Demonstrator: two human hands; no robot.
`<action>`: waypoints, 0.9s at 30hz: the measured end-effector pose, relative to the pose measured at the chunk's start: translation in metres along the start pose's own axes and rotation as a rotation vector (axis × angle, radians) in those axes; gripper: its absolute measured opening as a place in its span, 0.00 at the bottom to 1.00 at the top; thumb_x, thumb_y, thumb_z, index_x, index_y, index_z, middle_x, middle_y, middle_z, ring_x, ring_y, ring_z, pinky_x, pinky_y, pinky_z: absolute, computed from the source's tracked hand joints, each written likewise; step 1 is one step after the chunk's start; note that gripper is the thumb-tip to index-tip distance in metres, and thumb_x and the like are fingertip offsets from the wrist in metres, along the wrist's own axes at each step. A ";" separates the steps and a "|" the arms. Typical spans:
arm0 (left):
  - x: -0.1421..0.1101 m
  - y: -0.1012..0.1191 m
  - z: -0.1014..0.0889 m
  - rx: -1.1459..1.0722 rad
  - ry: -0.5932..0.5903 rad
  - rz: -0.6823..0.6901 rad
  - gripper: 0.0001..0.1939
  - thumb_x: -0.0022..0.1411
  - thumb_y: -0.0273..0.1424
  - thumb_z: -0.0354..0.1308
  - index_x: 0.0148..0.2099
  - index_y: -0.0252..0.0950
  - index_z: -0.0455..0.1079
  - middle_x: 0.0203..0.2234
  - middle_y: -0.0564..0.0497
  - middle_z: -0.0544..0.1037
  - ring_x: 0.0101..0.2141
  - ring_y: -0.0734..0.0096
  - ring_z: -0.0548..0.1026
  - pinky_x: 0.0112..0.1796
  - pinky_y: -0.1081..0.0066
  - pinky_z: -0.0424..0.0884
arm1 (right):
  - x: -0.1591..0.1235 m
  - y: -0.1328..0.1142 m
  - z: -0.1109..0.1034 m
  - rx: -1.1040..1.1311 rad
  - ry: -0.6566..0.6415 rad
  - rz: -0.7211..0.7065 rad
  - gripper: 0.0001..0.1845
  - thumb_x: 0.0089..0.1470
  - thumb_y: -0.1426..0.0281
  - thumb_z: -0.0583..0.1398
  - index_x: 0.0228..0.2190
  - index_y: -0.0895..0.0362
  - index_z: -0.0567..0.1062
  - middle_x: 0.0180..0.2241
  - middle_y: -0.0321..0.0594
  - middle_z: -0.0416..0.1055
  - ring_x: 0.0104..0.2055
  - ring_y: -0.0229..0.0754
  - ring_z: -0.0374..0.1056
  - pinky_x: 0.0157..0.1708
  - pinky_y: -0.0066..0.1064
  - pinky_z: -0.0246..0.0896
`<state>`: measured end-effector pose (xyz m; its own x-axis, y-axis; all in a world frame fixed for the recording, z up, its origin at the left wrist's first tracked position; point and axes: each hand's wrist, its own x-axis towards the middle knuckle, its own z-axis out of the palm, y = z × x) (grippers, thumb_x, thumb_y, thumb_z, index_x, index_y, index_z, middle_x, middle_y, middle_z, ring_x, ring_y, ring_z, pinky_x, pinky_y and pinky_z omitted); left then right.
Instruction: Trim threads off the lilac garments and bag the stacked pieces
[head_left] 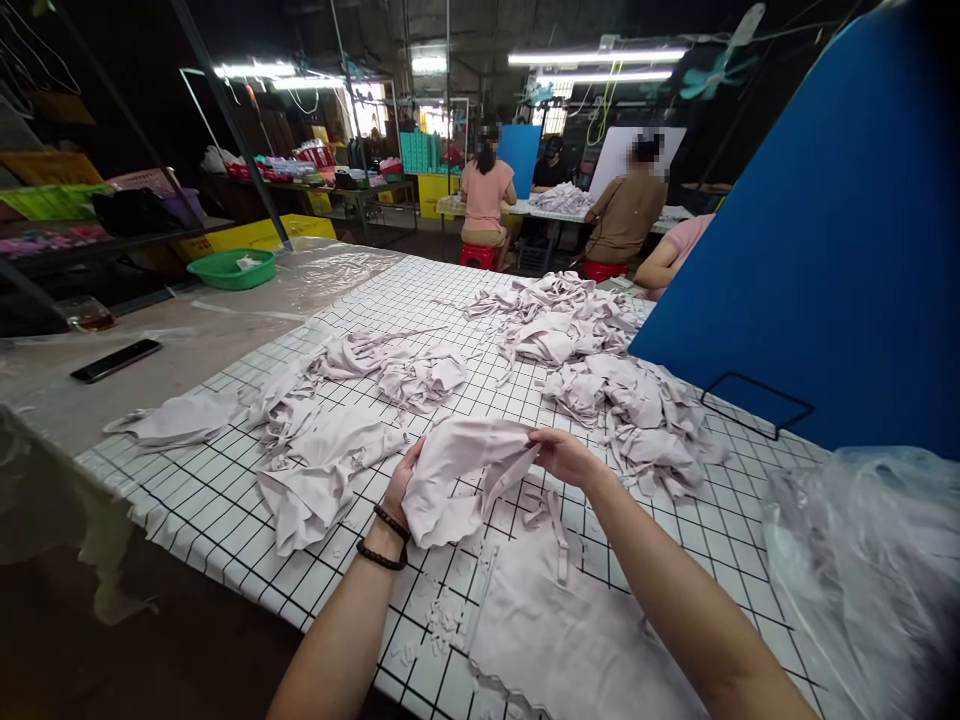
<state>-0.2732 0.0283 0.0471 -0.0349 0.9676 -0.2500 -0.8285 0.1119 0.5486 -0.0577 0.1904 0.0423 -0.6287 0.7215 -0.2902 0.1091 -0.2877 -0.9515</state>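
A pale pinkish garment (pixel 469 470) is stretched between my two hands above the checked tablecloth. My left hand (pixel 405 485), with two dark bead bracelets at the wrist, grips its left side. At its upper right edge, my right hand (pixel 562 455) pinches the fabric between thumb and fingers. Below my right forearm lies another pale garment (pixel 570 630) with a thin strap (pixel 560 540), spread flat. Small white scraps (pixel 444 622) are scattered beside it. To the left of my hands lie crumpled pale garments (pixel 322 455).
More garment heaps (pixel 637 410) lie toward the right and far side. A blue panel (pixel 825 260) and a clear plastic bag (pixel 870 560) border the right. A phone (pixel 118 360), glass cup (pixel 90 315) and green basin (pixel 232 268) are at left. Several people sit at tables beyond.
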 end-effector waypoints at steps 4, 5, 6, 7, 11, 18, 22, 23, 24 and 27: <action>-0.005 0.003 0.004 0.022 -0.034 -0.042 0.28 0.63 0.46 0.45 0.57 0.32 0.64 0.46 0.43 0.75 0.49 0.58 0.71 0.52 0.59 0.65 | -0.008 -0.004 0.004 0.148 -0.119 0.039 0.11 0.42 0.63 0.53 0.25 0.58 0.69 0.26 0.43 0.71 0.33 0.46 0.69 0.35 0.37 0.64; -0.006 0.004 0.005 0.035 -0.049 -0.059 0.30 0.63 0.48 0.45 0.57 0.32 0.64 0.46 0.43 0.75 0.49 0.57 0.71 0.51 0.58 0.65 | -0.010 -0.005 0.007 0.185 -0.134 0.037 0.11 0.40 0.64 0.53 0.26 0.58 0.69 0.27 0.44 0.71 0.34 0.47 0.69 0.35 0.38 0.64; -0.006 0.003 0.005 0.053 -0.064 -0.074 0.31 0.62 0.50 0.45 0.56 0.32 0.64 0.45 0.42 0.75 0.49 0.56 0.71 0.50 0.58 0.66 | -0.013 -0.007 0.011 0.218 -0.135 0.020 0.12 0.38 0.65 0.53 0.27 0.58 0.69 0.27 0.44 0.72 0.35 0.49 0.69 0.35 0.39 0.65; -0.005 0.003 0.005 0.080 -0.071 -0.087 0.32 0.61 0.51 0.45 0.56 0.32 0.65 0.45 0.42 0.75 0.49 0.55 0.71 0.50 0.58 0.66 | -0.015 -0.009 0.015 0.245 -0.126 -0.012 0.13 0.36 0.67 0.54 0.28 0.58 0.69 0.28 0.44 0.72 0.36 0.49 0.70 0.36 0.40 0.65; 0.000 -0.003 0.004 0.354 0.121 -0.047 0.30 0.59 0.48 0.51 0.53 0.30 0.66 0.44 0.39 0.74 0.47 0.54 0.72 0.47 0.60 0.68 | -0.026 -0.022 0.034 0.393 -0.146 -0.160 0.18 0.33 0.74 0.55 0.33 0.57 0.70 0.32 0.41 0.73 0.38 0.48 0.70 0.38 0.41 0.65; -0.012 0.004 0.036 1.124 0.297 0.717 0.37 0.55 0.38 0.62 0.63 0.42 0.52 0.56 0.43 0.62 0.52 0.60 0.65 0.51 0.61 0.63 | -0.024 -0.044 0.059 0.546 -0.325 -0.247 0.28 0.32 0.81 0.56 0.41 0.57 0.70 0.34 0.38 0.74 0.35 0.46 0.71 0.37 0.41 0.68; -0.005 0.023 0.056 1.138 0.089 0.706 0.25 0.56 0.36 0.60 0.57 0.40 0.64 0.45 0.47 0.72 0.42 0.67 0.72 0.43 0.68 0.69 | -0.021 -0.051 0.064 0.564 -0.393 -0.244 0.28 0.31 0.82 0.57 0.40 0.58 0.72 0.33 0.37 0.75 0.32 0.43 0.71 0.34 0.37 0.69; -0.001 0.029 0.058 1.127 0.074 0.689 0.20 0.57 0.36 0.59 0.51 0.37 0.69 0.40 0.47 0.74 0.38 0.69 0.73 0.39 0.69 0.70 | -0.021 -0.053 0.063 0.551 -0.392 -0.240 0.27 0.31 0.82 0.57 0.39 0.57 0.72 0.32 0.37 0.75 0.32 0.44 0.71 0.33 0.37 0.69; 0.002 0.036 0.060 1.118 0.063 0.685 0.15 0.57 0.36 0.59 0.46 0.35 0.72 0.35 0.48 0.75 0.35 0.70 0.73 0.36 0.70 0.71 | -0.020 -0.054 0.061 0.533 -0.385 -0.233 0.27 0.31 0.82 0.57 0.39 0.57 0.72 0.32 0.37 0.74 0.32 0.44 0.70 0.32 0.36 0.69; 0.005 0.059 0.068 1.169 0.080 0.852 0.08 0.58 0.32 0.58 0.38 0.35 0.75 0.31 0.50 0.75 0.32 0.72 0.73 0.32 0.72 0.71 | -0.015 -0.052 0.051 0.446 -0.306 -0.205 0.27 0.29 0.82 0.56 0.37 0.56 0.73 0.29 0.35 0.73 0.29 0.40 0.68 0.26 0.30 0.65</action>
<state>-0.2840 0.0555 0.1322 -0.3383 0.8227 0.4569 0.3793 -0.3251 0.8663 -0.0933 0.1618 0.1014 -0.8041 0.5944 0.0010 -0.3313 -0.4468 -0.8310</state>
